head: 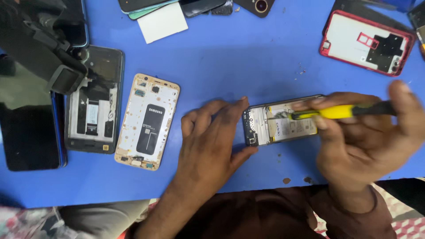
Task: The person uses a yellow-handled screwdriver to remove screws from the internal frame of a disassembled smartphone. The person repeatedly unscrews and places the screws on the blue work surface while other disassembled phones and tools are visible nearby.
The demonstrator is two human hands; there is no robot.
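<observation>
While my left hand [211,140] lies flat on the blue table [230,57], fingers pressed together and thumb spread wide, its fingertips and thumb brace the near end of the open phone [276,126], which lies in the middle of the table with its back off and its insides up. My right hand [367,137] wraps its fingers round a screwdriver [341,111] with a yellow and black handle, pinching it between thumb and forefinger; the hand is blurred, so I cannot tell the finer grip. The tip sits over the upper part of the phone's inner plate.

I judge the step in hand to be working a screw or a clip inside the phone. The next move, I think, calls for a steady brace from my left and a tip held square, since a slip could scratch the board.

Further left lie a gold phone frame [147,121] and a dark opened phone [94,106], both well apart from my hands. At the far right a red-rimmed phone [366,42] lies open, and more handsets [177,6] crowd the far edge.
</observation>
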